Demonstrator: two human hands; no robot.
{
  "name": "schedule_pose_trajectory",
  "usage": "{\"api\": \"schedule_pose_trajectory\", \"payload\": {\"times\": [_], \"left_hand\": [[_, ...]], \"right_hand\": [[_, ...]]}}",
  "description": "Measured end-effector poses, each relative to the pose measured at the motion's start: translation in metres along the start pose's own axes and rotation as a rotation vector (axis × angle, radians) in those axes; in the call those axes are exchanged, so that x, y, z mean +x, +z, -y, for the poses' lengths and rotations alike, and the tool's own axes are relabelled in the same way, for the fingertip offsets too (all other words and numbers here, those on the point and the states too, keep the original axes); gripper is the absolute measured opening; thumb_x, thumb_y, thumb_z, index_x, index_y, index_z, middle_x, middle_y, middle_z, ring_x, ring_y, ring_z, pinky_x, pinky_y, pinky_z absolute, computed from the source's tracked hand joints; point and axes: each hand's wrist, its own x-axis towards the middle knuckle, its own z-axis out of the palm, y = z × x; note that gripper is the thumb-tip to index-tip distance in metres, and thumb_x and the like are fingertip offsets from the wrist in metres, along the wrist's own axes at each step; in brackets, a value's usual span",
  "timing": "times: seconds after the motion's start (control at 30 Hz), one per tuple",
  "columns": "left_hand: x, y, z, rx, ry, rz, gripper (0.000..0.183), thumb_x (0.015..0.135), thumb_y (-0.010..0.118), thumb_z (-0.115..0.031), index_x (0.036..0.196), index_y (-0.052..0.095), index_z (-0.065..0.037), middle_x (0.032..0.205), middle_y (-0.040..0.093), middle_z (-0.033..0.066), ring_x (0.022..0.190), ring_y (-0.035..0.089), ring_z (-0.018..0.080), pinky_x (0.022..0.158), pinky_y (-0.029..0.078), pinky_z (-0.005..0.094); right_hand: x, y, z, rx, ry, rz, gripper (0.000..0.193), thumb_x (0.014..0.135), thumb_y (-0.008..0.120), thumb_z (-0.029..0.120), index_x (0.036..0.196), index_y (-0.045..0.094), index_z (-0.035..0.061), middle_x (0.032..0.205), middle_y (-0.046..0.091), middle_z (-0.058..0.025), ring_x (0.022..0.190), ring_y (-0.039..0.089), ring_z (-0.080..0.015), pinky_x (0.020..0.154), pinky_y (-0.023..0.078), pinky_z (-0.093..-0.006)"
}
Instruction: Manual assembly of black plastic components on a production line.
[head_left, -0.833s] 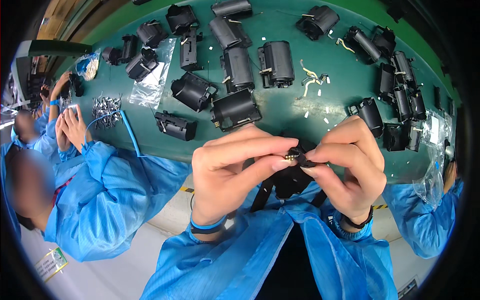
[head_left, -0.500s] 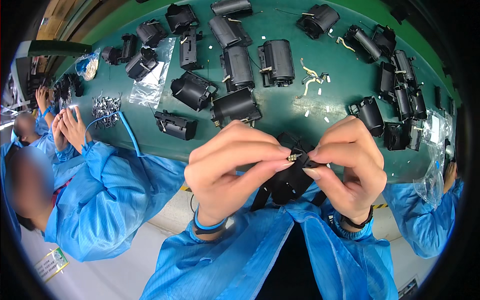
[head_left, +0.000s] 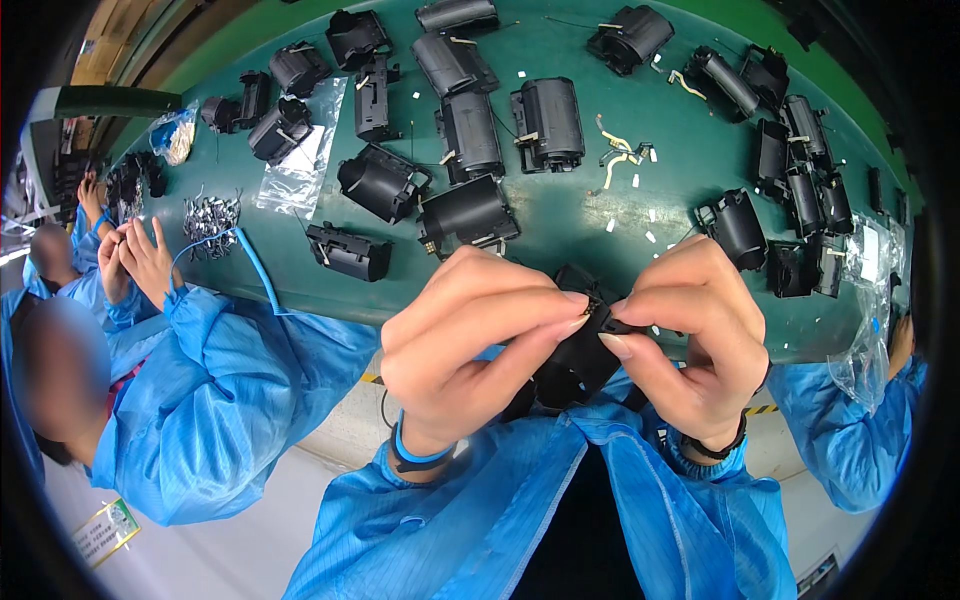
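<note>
Between my hands, at the table's near edge, is a black plastic housing [head_left: 573,374] with a curved body. My left hand [head_left: 480,340] is closed in a pinch of thumb and index finger at the housing's upper part. A small connector with metallic contacts [head_left: 588,309] is held in that pinch, mostly covered by the fingertips. My right hand [head_left: 695,335] pinches a black edge of the same housing just to the right. The two hands' fingertips are close together but apart.
Several similar black housings [head_left: 548,125] stand on the green table [head_left: 570,215]. Loose flex cables [head_left: 620,158] and small white pieces lie beyond my hands. At left are a heap of small cables [head_left: 210,222] and a co-worker's hands [head_left: 140,262]; a plastic bag [head_left: 862,350] hangs at right.
My left fingertips have shifted slightly right, toward the right fingers, and now cover more of the small connector. The right hand has moved slightly left and keeps its pinch on the housing.
</note>
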Motion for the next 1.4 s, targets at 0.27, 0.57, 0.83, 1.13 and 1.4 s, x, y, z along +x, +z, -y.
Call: {"api": "schedule_pose_trajectory", "payload": {"times": [0.27,0.57,0.83,1.13,1.4], "left_hand": [[0.003,0.003,-0.003,0.244,0.206,0.025,0.035,0.063,0.081,0.01,0.098,0.077,0.006,0.088,0.071,0.014,0.072,0.063,0.0221,0.062,0.046,0.03],[-0.007,0.001,-0.008,-0.382,-0.396,-0.011,0.028,0.079,0.079,0.013,0.105,0.076,0.004,0.095,0.071,0.0112,0.078,0.065,0.0148,0.069,0.051,0.0265],[0.001,-0.003,-0.015,-0.326,-0.526,0.088,0.016,0.077,0.078,0.011,0.093,0.074,0.007,0.087,0.071,0.0136,0.075,0.064,0.0171,0.066,0.048,0.0267],[-0.001,-0.004,-0.004,-0.078,-0.007,0.065,0.02,0.067,0.085,0.001,0.083,0.074,0.005,0.079,0.071,0.0142,0.068,0.064,0.0246,0.062,0.049,0.0336],[-0.006,-0.006,-0.004,0.32,0.277,0.071,0.034,0.062,0.077,0.001,0.096,0.078,0.005,0.093,0.072,0.0143,0.079,0.071,0.0271,0.07,0.058,0.0334]], "right_hand": [[0.002,0.0,-0.002,-0.016,-0.017,-0.022,0.027,0.068,0.086,-0.001,0.091,0.074,0.0002,0.086,0.067,-0.0095,0.072,0.063,-0.022,0.061,0.045,-0.0323],[0.003,-0.002,-0.001,-0.02,-0.044,0.019,0.027,0.064,0.086,0.001,0.089,0.076,0.0008,0.085,0.067,-0.008,0.07,0.062,-0.0234,0.062,0.046,-0.0331],[0.0,-0.004,-0.011,-0.157,-0.275,0.01,0.032,0.064,0.088,0.009,0.094,0.079,0.0027,0.089,0.067,-0.0068,0.073,0.061,-0.0217,0.061,0.048,-0.0316],[-0.003,-0.022,-0.005,0.054,0.003,0.09,0.036,0.079,0.087,0.025,0.1,0.073,-0.0007,0.096,0.061,-0.0124,0.078,0.058,-0.0196,0.065,0.044,-0.0305],[0.0,-0.01,0.014,-0.142,0.088,-0.046,0.024,0.073,0.081,0.002,0.092,0.068,-0.0007,0.094,0.055,-0.0103,0.082,0.055,-0.0205,0.073,0.045,-0.0297]]}}
